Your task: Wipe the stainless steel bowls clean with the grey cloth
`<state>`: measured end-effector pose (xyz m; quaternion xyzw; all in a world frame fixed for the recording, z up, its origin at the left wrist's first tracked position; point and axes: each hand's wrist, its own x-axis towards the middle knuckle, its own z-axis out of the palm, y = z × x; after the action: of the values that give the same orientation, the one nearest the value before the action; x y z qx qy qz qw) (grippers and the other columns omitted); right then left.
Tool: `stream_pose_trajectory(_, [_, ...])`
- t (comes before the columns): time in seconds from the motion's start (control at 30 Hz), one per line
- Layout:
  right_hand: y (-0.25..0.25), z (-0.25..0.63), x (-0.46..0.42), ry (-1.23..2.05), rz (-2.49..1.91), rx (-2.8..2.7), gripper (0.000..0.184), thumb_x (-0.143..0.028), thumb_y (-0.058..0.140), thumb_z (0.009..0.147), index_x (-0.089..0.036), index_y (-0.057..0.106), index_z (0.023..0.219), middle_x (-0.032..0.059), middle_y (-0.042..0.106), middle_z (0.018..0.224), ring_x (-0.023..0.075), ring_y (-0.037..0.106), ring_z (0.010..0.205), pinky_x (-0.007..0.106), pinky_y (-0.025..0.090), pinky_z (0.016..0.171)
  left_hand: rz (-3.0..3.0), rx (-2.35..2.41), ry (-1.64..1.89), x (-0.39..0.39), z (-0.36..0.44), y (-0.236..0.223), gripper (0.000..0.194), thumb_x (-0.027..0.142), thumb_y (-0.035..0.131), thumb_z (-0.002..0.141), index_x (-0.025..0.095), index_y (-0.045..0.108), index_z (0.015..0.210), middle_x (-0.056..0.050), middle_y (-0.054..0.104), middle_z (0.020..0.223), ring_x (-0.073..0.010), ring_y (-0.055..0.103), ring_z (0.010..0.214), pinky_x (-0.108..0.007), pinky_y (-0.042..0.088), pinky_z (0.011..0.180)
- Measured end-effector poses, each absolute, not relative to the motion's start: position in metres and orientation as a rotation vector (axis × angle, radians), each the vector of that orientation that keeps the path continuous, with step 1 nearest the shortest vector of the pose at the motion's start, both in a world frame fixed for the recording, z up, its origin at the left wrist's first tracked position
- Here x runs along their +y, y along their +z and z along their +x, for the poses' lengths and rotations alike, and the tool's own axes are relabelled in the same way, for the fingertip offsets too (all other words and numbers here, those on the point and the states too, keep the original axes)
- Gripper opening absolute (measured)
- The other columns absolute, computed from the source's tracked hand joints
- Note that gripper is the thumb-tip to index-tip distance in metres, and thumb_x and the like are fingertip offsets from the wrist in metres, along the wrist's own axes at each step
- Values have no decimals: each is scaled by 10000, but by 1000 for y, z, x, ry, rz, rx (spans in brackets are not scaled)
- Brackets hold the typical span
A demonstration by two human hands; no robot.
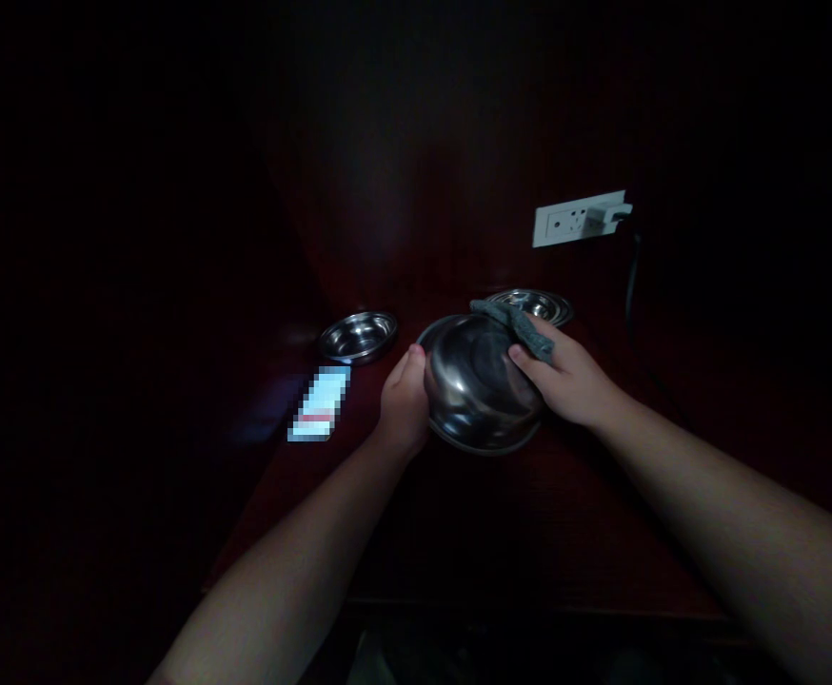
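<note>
A shiny metal bowl [480, 385] is held up over the dark red table, its rounded underside turned toward me. My left hand [406, 400] grips the bowl's left rim, thumb along the edge and the other fingers hidden behind it. At the bowl's upper right, my right hand [555, 366] is closed on a grey-green cloth [520, 323] that lies against the metal. Part of the cloth sticks out above the thumb and over the bowl's far edge.
A shallow metal dish [359, 336] sits at the back left, with a lit, pixelated phone-like screen [320, 404] in front of it. Behind my right hand are more metal dishes [534, 304]. A wall socket [579, 219] holds a plug with a hanging cable [632, 285]. The surroundings are very dark.
</note>
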<state>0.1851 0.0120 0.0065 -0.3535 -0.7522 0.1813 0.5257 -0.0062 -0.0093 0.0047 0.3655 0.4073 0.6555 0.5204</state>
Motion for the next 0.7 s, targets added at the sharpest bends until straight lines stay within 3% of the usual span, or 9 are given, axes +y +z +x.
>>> stream_pose_trajectory(0.5, [20,187,-2,162,-825,-1934,437,-339,571,843,-248,572,1270,65,633,1235,299,576,1147,499,407,1024,1101,890,1448,-25,1,6,293,438,545,873,186,668,786,-23,636,720,-168,557,707,-302,408,715])
stream_pose_trajectory(0.7, [28,184,-11,150,-810,-2038,445,-339,584,826,-272,580,1266,61,620,1265,309,566,1175,506,410,1034,1006,842,1374,-32,11,8,348,477,522,875,180,692,813,-50,679,737,-228,615,787,-347,439,768])
